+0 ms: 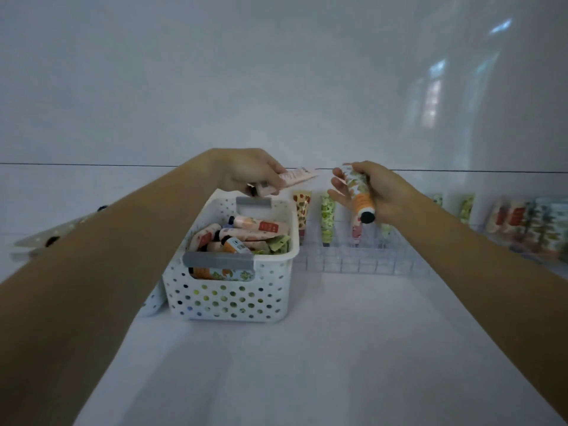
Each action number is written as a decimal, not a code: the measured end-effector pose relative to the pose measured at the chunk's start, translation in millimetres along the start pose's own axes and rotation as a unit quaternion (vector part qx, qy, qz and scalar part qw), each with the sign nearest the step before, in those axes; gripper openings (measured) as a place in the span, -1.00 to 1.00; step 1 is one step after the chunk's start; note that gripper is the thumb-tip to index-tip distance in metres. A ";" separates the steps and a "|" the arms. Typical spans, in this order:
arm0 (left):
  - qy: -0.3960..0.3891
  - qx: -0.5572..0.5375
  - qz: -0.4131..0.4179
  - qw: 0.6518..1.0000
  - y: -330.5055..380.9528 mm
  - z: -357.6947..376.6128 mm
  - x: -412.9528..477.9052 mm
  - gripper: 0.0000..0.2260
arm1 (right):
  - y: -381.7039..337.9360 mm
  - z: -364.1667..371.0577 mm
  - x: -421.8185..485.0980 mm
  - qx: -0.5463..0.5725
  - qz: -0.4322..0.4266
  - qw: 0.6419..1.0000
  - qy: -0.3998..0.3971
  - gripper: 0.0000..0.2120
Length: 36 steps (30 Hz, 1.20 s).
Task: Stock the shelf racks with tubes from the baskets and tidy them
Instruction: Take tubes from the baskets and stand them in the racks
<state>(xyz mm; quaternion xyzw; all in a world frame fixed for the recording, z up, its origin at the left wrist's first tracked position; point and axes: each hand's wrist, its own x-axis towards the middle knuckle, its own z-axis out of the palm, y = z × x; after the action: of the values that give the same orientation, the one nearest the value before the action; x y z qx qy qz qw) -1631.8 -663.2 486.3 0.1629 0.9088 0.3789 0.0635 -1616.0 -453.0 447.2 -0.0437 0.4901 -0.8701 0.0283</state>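
1. While the left grip [246, 176] pinches a pale pink tube [296, 177] just above the far rim of the white basket [230, 298], that tube lies nearly level. Its long axis runs left to right, and its flat crimped end points right, toward the other hand.
2. The right grip [382, 195] is curled round a floral tube [358, 195], held in the air over the clear rack [353, 259]. This tube's axis is tilted, with the black cap pointing down and toward the camera and the crimped end up and away.
3. The basket stands on the white shelf [307, 348], just left of the rack, and holds a loose heap of tubes [246, 232] lying at mixed angles.
4. Along the rack's back row, patterned tubes [302, 210] stand upright with their crimped ends up. Those further right are blurred.
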 end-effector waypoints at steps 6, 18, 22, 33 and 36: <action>0.053 -0.170 0.008 0.984 56.6 53.7 12.7 -0.80 | -40.3 -45.2 -13.2 -0.019 0.003 0.998 -0.058 -0.72; 0.121 -0.210 0.023 0.970 154.6 209.5 69.4 -0.85 | -122.9 -208.0 -47.7 -0.069 -0.100 0.989 0.087 -0.92; 0.115 -0.274 0.033 0.954 171.2 261.5 84.5 -0.84 | -135.9 -249.4 -60.4 -0.197 -0.186 0.955 0.120 -0.82; 0.194 -0.316 0.057 0.927 175.6 345.1 98.7 -0.96 | -147.7 -317.8 -68.2 -0.541 -0.327 0.748 0.205 -0.72; 0.190 -0.323 0.066 0.925 173.2 347.1 97.4 -0.93 | -145.6 -323.5 -65.1 -0.566 -0.314 0.734 0.206 -0.76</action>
<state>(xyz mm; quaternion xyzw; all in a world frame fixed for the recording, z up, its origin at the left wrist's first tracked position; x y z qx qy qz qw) -1597.3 -283.5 365.3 0.1182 0.7196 0.6788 -0.0863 -1585.8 -96.5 401.8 -0.0226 0.8445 -0.3791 -0.3776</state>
